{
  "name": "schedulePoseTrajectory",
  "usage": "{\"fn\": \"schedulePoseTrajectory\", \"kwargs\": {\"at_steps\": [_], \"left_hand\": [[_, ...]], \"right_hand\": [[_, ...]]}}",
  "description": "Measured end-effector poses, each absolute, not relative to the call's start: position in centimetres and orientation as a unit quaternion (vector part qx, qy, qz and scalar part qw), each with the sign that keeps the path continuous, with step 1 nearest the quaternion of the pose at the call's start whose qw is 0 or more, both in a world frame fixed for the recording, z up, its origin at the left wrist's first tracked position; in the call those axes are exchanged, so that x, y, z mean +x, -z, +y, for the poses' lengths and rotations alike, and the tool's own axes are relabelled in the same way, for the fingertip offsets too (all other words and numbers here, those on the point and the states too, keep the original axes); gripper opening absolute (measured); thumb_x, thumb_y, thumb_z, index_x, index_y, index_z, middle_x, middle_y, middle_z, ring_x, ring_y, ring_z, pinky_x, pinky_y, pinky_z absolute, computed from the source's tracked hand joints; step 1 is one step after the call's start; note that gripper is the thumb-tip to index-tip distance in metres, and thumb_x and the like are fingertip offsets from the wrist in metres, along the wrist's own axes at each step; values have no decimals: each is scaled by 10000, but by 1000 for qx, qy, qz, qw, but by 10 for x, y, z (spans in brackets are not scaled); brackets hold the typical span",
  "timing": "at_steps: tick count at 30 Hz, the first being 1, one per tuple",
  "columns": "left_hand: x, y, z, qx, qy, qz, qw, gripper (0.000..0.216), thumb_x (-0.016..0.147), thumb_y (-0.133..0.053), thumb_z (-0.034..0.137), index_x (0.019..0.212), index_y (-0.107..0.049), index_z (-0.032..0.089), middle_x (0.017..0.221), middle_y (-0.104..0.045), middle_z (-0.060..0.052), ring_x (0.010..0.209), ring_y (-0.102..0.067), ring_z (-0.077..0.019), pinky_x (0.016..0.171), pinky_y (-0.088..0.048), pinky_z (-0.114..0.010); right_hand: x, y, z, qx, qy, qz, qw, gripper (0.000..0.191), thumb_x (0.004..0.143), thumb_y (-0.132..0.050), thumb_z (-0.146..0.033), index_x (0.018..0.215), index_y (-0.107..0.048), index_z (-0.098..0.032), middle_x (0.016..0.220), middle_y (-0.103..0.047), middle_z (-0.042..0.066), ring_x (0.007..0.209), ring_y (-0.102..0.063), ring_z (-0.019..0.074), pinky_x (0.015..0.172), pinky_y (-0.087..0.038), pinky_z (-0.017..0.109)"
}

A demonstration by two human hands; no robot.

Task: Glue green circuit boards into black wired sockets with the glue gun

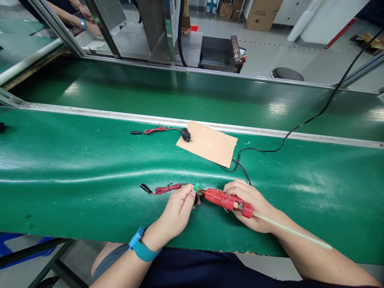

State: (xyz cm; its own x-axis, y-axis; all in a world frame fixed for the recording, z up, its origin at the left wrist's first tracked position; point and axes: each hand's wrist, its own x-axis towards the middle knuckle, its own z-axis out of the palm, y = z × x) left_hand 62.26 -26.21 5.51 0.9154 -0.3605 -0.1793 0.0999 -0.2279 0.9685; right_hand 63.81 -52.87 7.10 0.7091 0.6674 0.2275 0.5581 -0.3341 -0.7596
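My right hand [255,206] is wrapped round a red hot-glue gun [228,200] with a pale glue stick [294,232] sticking out of its back. The gun's nozzle meets a small green part [197,187] that my left hand [180,208] pinches on the green mat. A red-and-black wire [165,188] with a black end runs left from that part. A blue band [141,248] sits on my left wrist.
A brown cardboard sheet [210,143] lies further back, with a second black part [186,135] and its red wire [154,129] at its left corner. The gun's black cable [300,126] trails right across the green conveyor belt [150,86]. Another person's arms [78,18] show at top left.
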Motion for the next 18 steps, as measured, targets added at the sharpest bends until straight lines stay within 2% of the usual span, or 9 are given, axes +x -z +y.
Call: {"fn": "schedulePoseTrajectory", "kwargs": {"at_steps": [10,18], "left_hand": [[622,-57,-263,781,171,-88,594,318,1070,-367,351,852,-554,214,799,-620,-20,725,-575,-172,706,-430,-327],[622,-57,-264,788,172,-91,585,325,1074,-364,350,851,-558,216,796,-626,-20,723,-572,-173,702,-415,-323]], "right_hand": [[637,-75,-528,-820,-48,-378,427,106,963,-486,-280,1032,-516,-206,923,-606,96,835,-564,242,744,-490,419],[637,-78,-526,-825,-48,-369,425,87,937,-489,-211,1021,-515,-215,899,-606,82,810,-562,231,729,-487,407]]}}
